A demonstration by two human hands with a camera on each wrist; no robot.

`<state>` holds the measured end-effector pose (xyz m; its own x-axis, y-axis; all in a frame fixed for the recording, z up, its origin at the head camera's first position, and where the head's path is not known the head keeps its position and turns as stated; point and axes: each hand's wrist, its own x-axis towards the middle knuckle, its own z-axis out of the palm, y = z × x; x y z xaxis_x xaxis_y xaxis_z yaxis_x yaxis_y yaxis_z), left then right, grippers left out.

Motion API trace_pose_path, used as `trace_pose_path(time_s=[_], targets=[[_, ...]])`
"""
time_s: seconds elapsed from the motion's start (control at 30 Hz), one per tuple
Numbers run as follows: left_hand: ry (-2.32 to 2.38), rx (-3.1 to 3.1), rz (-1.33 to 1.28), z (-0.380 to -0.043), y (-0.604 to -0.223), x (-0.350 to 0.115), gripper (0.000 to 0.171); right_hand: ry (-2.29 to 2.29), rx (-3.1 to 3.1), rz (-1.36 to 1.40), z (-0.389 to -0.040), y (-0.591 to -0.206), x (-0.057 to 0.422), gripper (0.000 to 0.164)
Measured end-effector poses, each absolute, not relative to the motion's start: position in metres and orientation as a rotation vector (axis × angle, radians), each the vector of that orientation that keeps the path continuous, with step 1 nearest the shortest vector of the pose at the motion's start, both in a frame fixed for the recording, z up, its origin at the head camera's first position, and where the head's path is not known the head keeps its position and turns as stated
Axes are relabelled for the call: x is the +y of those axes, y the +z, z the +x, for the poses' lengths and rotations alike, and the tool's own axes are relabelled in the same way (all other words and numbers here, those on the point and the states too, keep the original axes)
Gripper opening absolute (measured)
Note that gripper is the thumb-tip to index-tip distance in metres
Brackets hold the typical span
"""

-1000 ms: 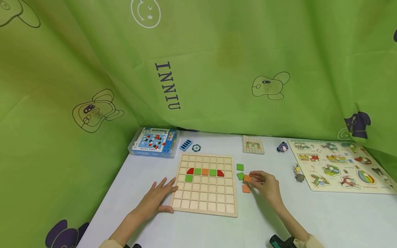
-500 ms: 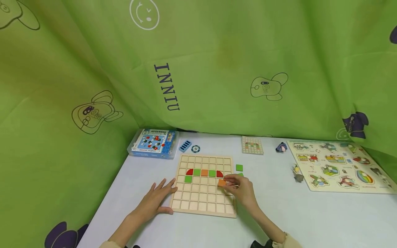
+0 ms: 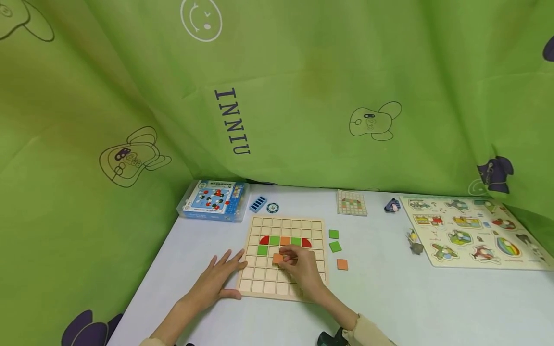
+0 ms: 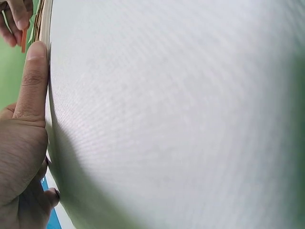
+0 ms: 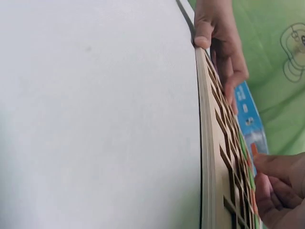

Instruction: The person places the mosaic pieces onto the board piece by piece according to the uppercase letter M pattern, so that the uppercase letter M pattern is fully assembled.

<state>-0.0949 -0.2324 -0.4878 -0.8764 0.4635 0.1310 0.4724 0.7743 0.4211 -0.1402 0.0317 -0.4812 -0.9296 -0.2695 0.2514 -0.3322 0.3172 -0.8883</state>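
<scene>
My right hand (image 3: 304,270) pinched an orange tile (image 3: 277,259) over the middle of the grid board (image 3: 258,286); my left hand (image 3: 214,279), fingers spread, touched the board's edge between eight and nine o'clock, while a loose orange tile (image 3: 342,264) lay just off its three o'clock

White table (image 3: 398,307) beneath gridded board (image 3: 270,287), loose tiles (image 3: 342,264), pattern card (image 3: 352,203), case (image 3: 214,200), picture puzzle (image 3: 475,236).

Free room lies between the loose orange tile (image 3: 342,264) and obstructing puzzle board (image 3: 466,254).
</scene>
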Motion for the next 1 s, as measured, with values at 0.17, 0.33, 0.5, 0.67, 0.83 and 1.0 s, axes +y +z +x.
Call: trace_pose_path(time_s=[0.17, 0.33, 0.5, 0.67, 0.83, 1.0], targets=[[-0.709, -2.943, -0.789, -0.095, -0.486, -0.231, 0.074, 1.72, -2.505, 0.631, -0.141, -0.482, 0.021, 0.026], [-0.696, -2.911, -0.814, -0.096, -0.487, -0.232, 0.073, 1.708, -2.5, 0.682, -0.143, -0.485, 0.013, 0.025], [-0.695, -2.891, -0.813, -0.096, -0.487, -0.232, 0.073, 1.704, -2.498, 0.718, -0.145, -0.487, 0.01, 0.025], [-0.701, -2.912, -0.808, -0.096, -0.486, -0.231, 0.072, 1.69, -2.497, 0.734, -0.146, -0.487, 0.008, 0.024], [-0.698, -2.925, -0.81, -0.096, -0.486, -0.231, 0.073, 1.687, -2.481, 0.738, -0.147, -0.488, 0.006, 0.025], [-0.703, -2.922, -0.805, -0.095, -0.486, -0.232, 0.072, 1.725, -2.482, 0.738, -0.148, -0.487, 0.005, 0.025]])
